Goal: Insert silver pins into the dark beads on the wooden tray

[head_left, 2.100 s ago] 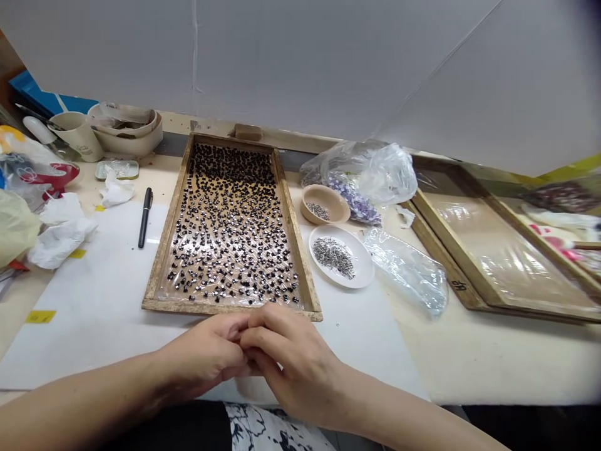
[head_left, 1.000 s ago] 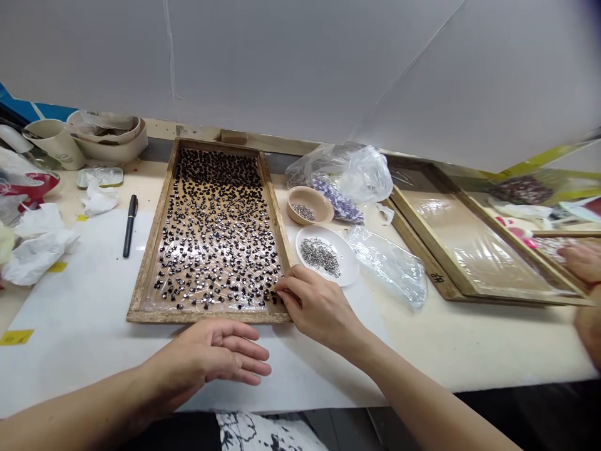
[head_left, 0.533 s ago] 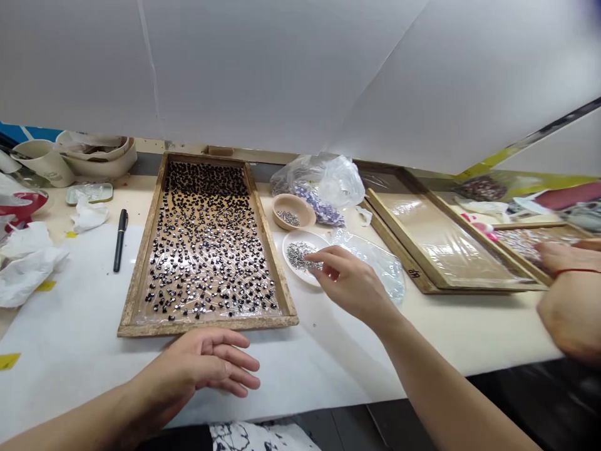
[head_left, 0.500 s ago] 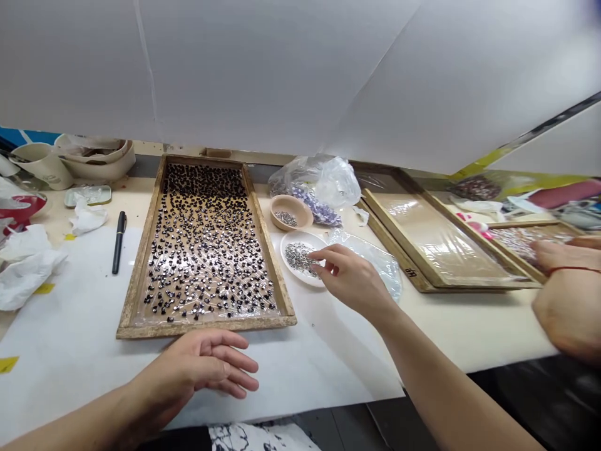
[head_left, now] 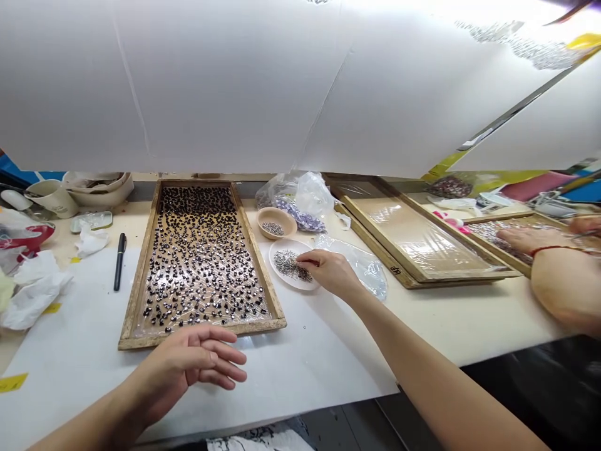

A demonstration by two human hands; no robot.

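Right fingers (head_left: 310, 256) touch metal bits (head_left: 284, 263), grip too small to tell; left fingers (head_left: 228, 352) splayed.

Black pen (head_left: 120, 262) near crumpled tissue (head_left: 91, 241), pale cup (head_left: 55, 199) farther back.

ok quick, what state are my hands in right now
Left hand: open, nothing visible in it.
Right hand: drawn into a pinch at the silver pieces in the white dish; whether it's fully closed or holding one can't be told.

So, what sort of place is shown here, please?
Probably a small handwork workshop: a wooden tray of small black pieces, a white dish of tiny silvery parts, and a co-worker's hand at another tray.
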